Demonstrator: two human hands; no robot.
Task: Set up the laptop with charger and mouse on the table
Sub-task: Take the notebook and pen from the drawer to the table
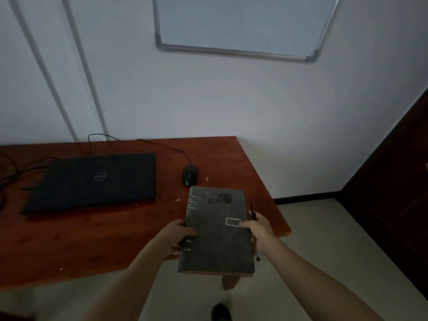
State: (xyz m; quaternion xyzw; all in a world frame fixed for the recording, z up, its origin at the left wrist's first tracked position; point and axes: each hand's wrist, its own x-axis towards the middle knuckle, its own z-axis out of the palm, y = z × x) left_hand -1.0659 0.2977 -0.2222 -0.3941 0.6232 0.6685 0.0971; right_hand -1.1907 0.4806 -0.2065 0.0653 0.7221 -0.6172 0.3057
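1. Lying shut and flat on the left part of the reddish wooden table [69, 246], the black laptop [92, 181] shows its lid logo upward
2. The black mouse [190, 175] sits on the table just right of the laptop, apart from it, and its thin cord [162, 144] runs back towards the wall behind the laptop
3. Dark cables [9, 172] trail at the laptop's left edge; whether one is plugged in cannot be told
4. In front of the mouse, a grey ring-bound notebook [220, 235] is held closed over the table's near right corner
5. The left hand [178, 237] grips the notebook's ringed spine, thumb on the cover and fingers curled under
6. The right hand [260, 230] grips the opposite edge, thumb pressed beside the clasp, and also holds a dark pen [253, 210] against that edge
7. A whiteboard [243, 24] hangs on the pale wall above, and a dark shoe [221, 312] shows on the floor below
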